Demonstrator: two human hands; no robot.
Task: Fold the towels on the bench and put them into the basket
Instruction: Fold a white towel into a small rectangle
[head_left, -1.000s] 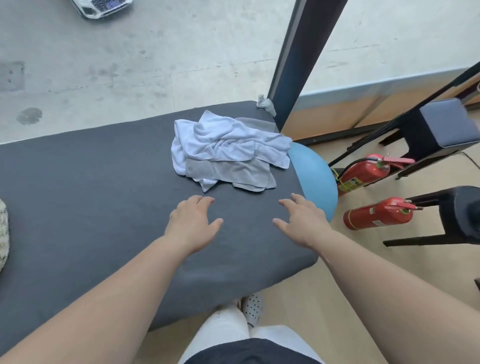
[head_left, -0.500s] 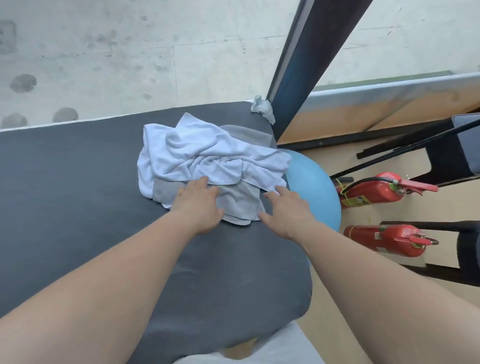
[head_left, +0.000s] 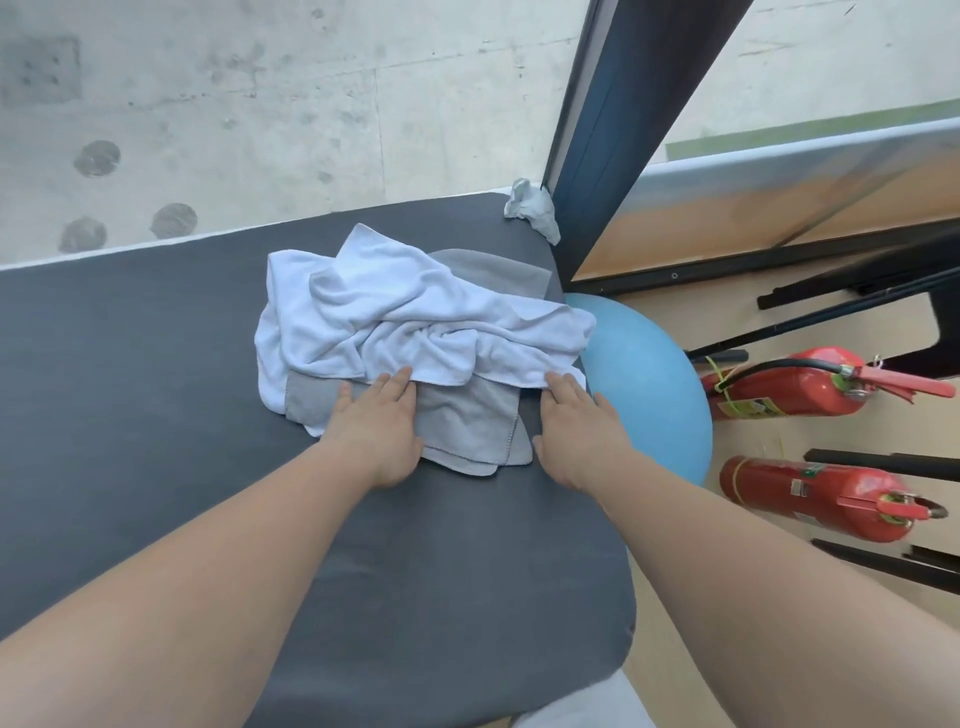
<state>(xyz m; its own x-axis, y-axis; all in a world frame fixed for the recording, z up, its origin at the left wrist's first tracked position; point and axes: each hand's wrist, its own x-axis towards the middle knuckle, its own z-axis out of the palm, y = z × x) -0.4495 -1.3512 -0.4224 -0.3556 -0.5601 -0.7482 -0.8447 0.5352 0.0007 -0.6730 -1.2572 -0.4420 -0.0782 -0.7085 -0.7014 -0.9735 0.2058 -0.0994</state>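
A crumpled white towel (head_left: 415, 317) lies on top of a flatter grey towel (head_left: 467, 431) near the far right end of the dark grey bench (head_left: 156, 415). My left hand (head_left: 376, 426) rests flat on the grey towel, its fingertips slipped under the white towel's near edge. My right hand (head_left: 576, 431) lies on the bench beside the grey towel, fingertips touching the white towel's right corner. Neither hand has closed on any cloth. No basket is in view.
A small crumpled grey cloth (head_left: 530, 208) sits at the bench's far corner by a dark pillar (head_left: 623, 130). A blue exercise ball (head_left: 644, 384) is right of the bench. Two red fire extinguishers (head_left: 810, 499) lie on the floor among black metal frames (head_left: 857, 301).
Both hands have moved forward across the bench from its bare surface to the towel pile, and now touch the white towel's near edge. The view has shifted closer.
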